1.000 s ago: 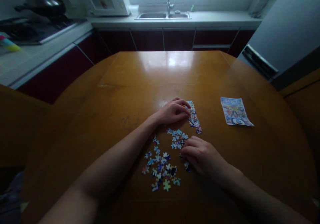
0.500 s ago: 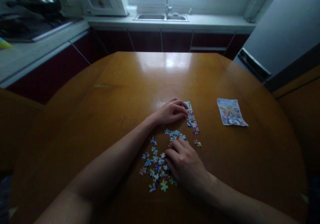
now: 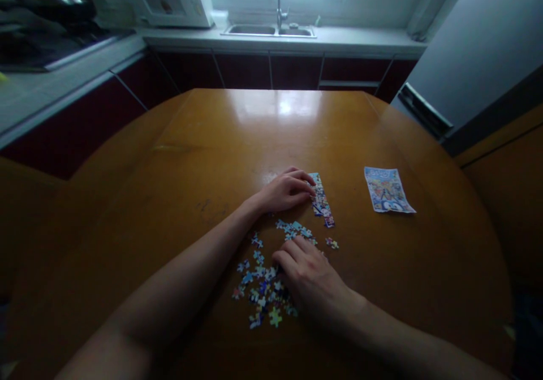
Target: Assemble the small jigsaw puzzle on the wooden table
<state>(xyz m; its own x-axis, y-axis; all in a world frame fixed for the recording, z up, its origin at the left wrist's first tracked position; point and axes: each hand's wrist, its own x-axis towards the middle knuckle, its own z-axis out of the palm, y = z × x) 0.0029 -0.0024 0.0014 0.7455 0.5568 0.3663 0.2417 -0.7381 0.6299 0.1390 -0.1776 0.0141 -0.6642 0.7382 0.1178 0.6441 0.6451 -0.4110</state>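
Note:
My left hand (image 3: pixel 287 190) lies at mid-table, its fingers loosely stretched onto the left edge of a joined strip of jigsaw puzzle (image 3: pixel 321 202). Closer to me, my right hand (image 3: pixel 306 267) is closed, fingers curled down over loose puzzle pieces (image 3: pixel 263 275). Its fingertips are hidden, so whatever they pinch cannot be made out. More pale blue pieces (image 3: pixel 293 228) lie between the two hands. A small joined pair of pieces (image 3: pixel 332 243) sits just right of my right hand, below the strip.
A printed picture sheet (image 3: pixel 388 190) lies to the right on the wooden table (image 3: pixel 203 142). Beyond the table are a counter with a sink (image 3: pixel 271 30), a microwave (image 3: pixel 169 0), a stove with a dark pan (image 3: pixel 55 1) and a grey fridge (image 3: pixel 470 46).
The whole view has shifted slightly to the left. My right hand has edged a little over the loose pieces; my left hand stays at the puzzle strip.

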